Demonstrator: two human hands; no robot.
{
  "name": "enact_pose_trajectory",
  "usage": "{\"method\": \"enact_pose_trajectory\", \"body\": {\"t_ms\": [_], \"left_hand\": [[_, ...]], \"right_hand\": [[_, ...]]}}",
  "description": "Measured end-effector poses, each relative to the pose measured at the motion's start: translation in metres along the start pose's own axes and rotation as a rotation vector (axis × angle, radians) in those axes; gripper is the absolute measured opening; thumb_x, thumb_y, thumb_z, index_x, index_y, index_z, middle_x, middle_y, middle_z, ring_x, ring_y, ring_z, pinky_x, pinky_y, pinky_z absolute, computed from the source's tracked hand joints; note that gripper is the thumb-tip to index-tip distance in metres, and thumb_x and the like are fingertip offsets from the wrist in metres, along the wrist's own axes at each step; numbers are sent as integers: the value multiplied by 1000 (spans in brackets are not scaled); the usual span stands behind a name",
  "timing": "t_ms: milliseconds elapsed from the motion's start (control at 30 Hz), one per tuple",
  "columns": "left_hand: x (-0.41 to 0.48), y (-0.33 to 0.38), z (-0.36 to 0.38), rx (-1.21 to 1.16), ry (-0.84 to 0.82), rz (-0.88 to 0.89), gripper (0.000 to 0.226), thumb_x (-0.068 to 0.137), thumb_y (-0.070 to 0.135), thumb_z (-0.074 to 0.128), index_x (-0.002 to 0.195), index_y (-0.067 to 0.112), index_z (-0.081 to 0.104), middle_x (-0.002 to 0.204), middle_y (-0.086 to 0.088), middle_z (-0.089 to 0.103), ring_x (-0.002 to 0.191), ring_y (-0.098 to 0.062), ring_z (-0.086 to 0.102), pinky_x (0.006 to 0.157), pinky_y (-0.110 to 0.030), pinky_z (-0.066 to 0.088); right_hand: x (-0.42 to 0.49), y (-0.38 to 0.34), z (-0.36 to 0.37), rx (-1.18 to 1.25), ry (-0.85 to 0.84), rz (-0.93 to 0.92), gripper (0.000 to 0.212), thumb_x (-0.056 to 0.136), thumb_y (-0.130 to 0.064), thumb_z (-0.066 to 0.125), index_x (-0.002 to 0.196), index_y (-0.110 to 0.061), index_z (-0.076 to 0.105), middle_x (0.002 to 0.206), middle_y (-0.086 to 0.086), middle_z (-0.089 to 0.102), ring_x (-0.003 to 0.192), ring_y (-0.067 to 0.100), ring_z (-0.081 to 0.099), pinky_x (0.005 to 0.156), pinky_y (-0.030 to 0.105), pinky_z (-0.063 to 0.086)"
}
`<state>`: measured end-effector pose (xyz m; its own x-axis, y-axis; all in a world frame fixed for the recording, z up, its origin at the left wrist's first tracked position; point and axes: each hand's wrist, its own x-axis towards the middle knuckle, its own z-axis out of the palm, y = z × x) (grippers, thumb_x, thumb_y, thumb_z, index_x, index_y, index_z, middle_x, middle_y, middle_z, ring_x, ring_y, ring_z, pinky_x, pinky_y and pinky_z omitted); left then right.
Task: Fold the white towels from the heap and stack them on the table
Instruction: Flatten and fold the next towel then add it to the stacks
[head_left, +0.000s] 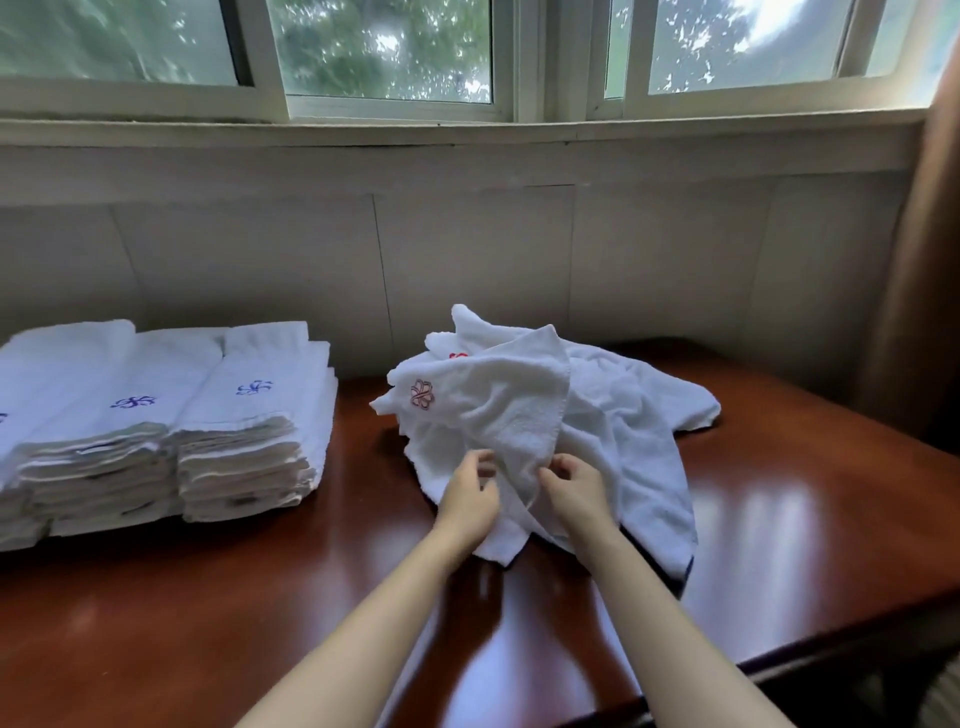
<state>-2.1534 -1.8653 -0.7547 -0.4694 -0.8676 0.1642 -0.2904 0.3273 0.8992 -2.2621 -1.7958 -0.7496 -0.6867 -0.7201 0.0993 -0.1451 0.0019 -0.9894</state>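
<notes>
Towel (511, 410) heap beside folded stacks (171, 415)

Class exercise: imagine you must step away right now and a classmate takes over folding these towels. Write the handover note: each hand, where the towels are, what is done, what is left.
Left hand: pinches the near edge of the top white terry towel with the red flower emblem.
Right hand: pinches the same edge close beside it.
Loose heap of white towels: mid-table on the glossy reddish-brown wooden table, that towel draped over it, unfolded.
Done: stacks of folded white towels with blue emblems stand at the table's left.
Left: fold the held towel, stack it, then work through the heap.
</notes>
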Motion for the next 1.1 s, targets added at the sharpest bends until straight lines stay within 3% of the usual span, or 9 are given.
{"method": "enact_pose_trajectory", "body": {"t_ms": [233, 367, 433, 500, 567, 667, 767, 933, 1100], "left_hand": [[10, 26, -63, 87, 236, 173, 91, 76, -8, 55, 149, 29, 16, 145, -11, 20, 118, -17, 40, 90, -11, 29], [-6, 45, -105, 457, 12, 252, 105, 62, 27, 66, 141, 52, 0, 158, -5, -1, 145, -18, 4, 113, -31, 13], [-22, 54, -117, 695, -201, 264, 93, 58, 37, 60, 139, 53, 17, 157, -3, 9, 145, -21, 6, 117, -41, 15], [-40, 57, -123, 775, -361, 366, 50, 64, 34, 65, 113, 35, 60, 127, 1, 50, 121, -15, 43, 99, -40, 38], [-63, 55, -129, 609, -494, 408, 15, 70, 22, 69, 81, 25, 60, 86, 9, 58, 84, -1, 53, 76, -33, 46], [-94, 44, -149, 426, -686, 250, 27, 85, 14, 58, 91, 39, 63, 83, 26, 60, 85, 11, 54, 78, -10, 41], [-114, 34, -172, 208, -510, 175, 6, 89, 16, 50, 87, 17, 56, 74, 21, 53, 71, 4, 47, 70, -17, 38], [-132, 32, -209, 61, -123, 167, 19, 99, 9, 45, 81, 13, 43, 71, 6, 43, 59, 1, 38, 54, -14, 34], [-145, 16, -242, 196, -371, -41, 38, 75, -17, 39, 100, 0, 61, 74, 2, 61, 71, -7, 53, 60, -16, 37]], "right_hand": [[-28, -46, 27, 71, -155, -300, 20, 92, 4, 40, 75, -1, 49, 70, 0, 46, 69, 8, 40, 61, 26, 31], [-59, -79, 26, 28, -401, -374, 38, 91, 5, 43, 66, -22, 48, 58, -13, 45, 52, -5, 42, 55, 11, 33], [-73, -87, 23, -47, -524, -338, 36, 93, 0, 47, 68, -25, 55, 58, -10, 51, 53, -5, 47, 57, 10, 35], [-87, -91, 20, -69, -657, -280, 33, 95, -11, 51, 70, -29, 61, 57, -8, 58, 56, 1, 53, 56, 10, 38], [-99, -94, 20, -115, -731, -260, 31, 95, -21, 53, 70, -36, 63, 61, -6, 64, 62, 5, 59, 60, 14, 43], [-110, -88, 24, -214, -677, -377, 24, 96, -23, 52, 75, -33, 58, 62, -8, 59, 60, 2, 52, 60, 21, 40], [-115, -79, 20, -334, -672, -404, 11, 91, -41, 57, 98, -33, 59, 83, -29, 60, 79, -12, 53, 72, 12, 41], [-116, -53, 19, -641, -827, -346, 71, 70, -43, 70, 132, -44, 34, 118, -28, 49, 111, -11, 47, 90, 14, 42], [-116, -41, 30, -716, -536, -398, 52, 71, -6, 49, 115, -31, 63, 89, -19, 62, 87, 3, 59, 74, 27, 52]]}}
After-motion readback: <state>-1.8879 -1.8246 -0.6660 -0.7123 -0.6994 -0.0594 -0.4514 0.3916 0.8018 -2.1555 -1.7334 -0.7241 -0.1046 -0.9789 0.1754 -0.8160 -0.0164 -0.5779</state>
